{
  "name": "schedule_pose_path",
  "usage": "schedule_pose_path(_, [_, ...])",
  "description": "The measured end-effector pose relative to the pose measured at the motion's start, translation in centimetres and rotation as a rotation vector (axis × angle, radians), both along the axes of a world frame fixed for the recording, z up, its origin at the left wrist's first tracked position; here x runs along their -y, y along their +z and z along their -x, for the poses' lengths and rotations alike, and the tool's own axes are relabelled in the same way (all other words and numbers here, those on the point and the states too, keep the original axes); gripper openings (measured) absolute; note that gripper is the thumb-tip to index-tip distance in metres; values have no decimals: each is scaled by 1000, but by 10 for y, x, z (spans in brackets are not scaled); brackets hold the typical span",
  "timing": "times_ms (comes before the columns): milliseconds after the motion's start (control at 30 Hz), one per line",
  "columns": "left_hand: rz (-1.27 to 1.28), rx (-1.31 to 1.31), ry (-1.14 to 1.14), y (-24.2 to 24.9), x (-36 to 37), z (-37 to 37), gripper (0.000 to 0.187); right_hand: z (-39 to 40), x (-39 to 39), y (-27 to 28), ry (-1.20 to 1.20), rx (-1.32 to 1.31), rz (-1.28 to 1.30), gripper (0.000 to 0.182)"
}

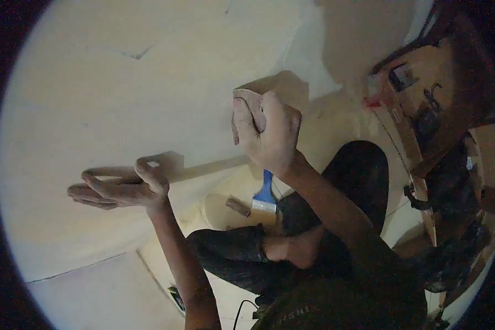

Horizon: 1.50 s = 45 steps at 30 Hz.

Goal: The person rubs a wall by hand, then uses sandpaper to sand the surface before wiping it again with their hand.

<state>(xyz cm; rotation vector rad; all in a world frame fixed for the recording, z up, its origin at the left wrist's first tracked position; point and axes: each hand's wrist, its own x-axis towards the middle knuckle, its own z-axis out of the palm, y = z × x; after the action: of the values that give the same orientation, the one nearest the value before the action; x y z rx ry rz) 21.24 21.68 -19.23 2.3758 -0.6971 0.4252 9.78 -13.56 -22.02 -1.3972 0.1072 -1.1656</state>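
Note:
My right hand [272, 132] is closed round a folded piece of brownish sandpaper [249, 98], near the pale wall surface [148, 99]. To the left, my left hand [124, 186] is palm up with its fingers stretched out and nothing in it; dust shows on the fingers. Below my right hand lies a paintbrush [265, 195] with a blue handle and pale bristles. Beside the brush is a small brown block [238, 206].
My crossed legs in dark trousers [231, 242] are below my hands. At the right stands a wooden frame or box [407, 126] with dark items. A thin dark cable [240, 313] runs at the bottom, near a small dark object [176, 298].

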Motion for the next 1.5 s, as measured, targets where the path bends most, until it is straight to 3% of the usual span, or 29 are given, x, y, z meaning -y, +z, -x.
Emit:
schedule_pose_path(100, [172,-267,-9,5,12,9,36,8,3,3,-94,-62,37,13])
schedule_pose_path(167, [177,-310,6,6,10,5,38,10,3,9,-257,-49,199,25])
schedule_pose_path(233, [148,-230,21,12,13,7,40,5,-5,1,-61,-11,113,22])
schedule_pose_path(333, [-27,300,112,36,44,21,44,8,0,6,40,-50,-46,17])
schedule_pose_path(433, [-187,852,203,68,92,36,49,3,-10,-2,58,-122,-107,23])
schedule_pose_path(567, [-284,1081,237,86,118,45,57,9,1,3,-86,-119,98,27])
schedule_pose_path(700, [-330,1112,242,90,125,52,65,12,16,11,-120,-76,86,20])
schedule_pose_path(800, [-338,1143,243,90,126,57,71,18,-9,-13,-73,-47,269,18])
schedule_pose_path(867, [-345,1142,238,88,126,59,76,18,0,6,-48,-54,179,18])
schedule_pose_path(967, [-345,1141,246,87,127,60,82,15,10,21,-99,-30,128,24])
schedule_pose_path(1067, [-334,1142,261,88,128,59,89,15,3,-11,-120,-78,214,30])
schedule_pose_path(1167, [-389,1166,267,91,124,57,90,22,8,3,-221,-167,392,32])
schedule_pose_path(1267, [-364,1146,269,88,123,55,91,16,8,16,-220,-103,336,33])
schedule_pose_path(1367, [-350,1153,275,88,127,56,92,11,5,-19,-309,-120,352,37])
schedule_pose_path(1500, [-317,1172,242,91,141,50,88,8,15,-23,-173,-214,325,32])
